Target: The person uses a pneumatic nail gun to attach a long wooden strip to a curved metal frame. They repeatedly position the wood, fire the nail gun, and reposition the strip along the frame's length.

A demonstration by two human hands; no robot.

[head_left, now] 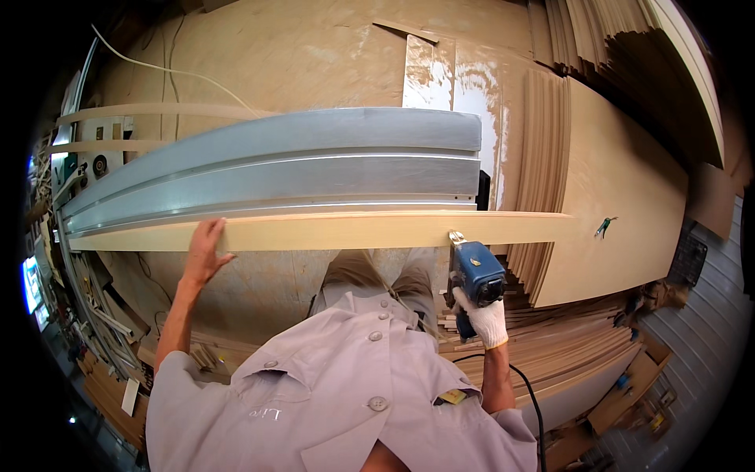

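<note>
A long pale wooden board (338,231) lies crosswise in front of me, along the near side of a grey metal table with grooves (314,161). My left hand (206,248), bare, holds the board toward its left part, fingers curled on the top and thumb at the near edge. My right hand (485,318), in a white knit glove, is wrapped round the handle of a blue corded power tool (478,267), which looks like a nail gun. The tool's metal nose meets the board's near edge, right of the middle. The glove and tool body hide part of the grip.
Stacked brown sheets (544,157) and a large pale panel (629,181) stand to the right, with a small green-handled tool (605,226) on the panel. Wood strips (566,346) lie at lower right. A black cord (533,385) runs down past my right arm. Offcuts clutter the left.
</note>
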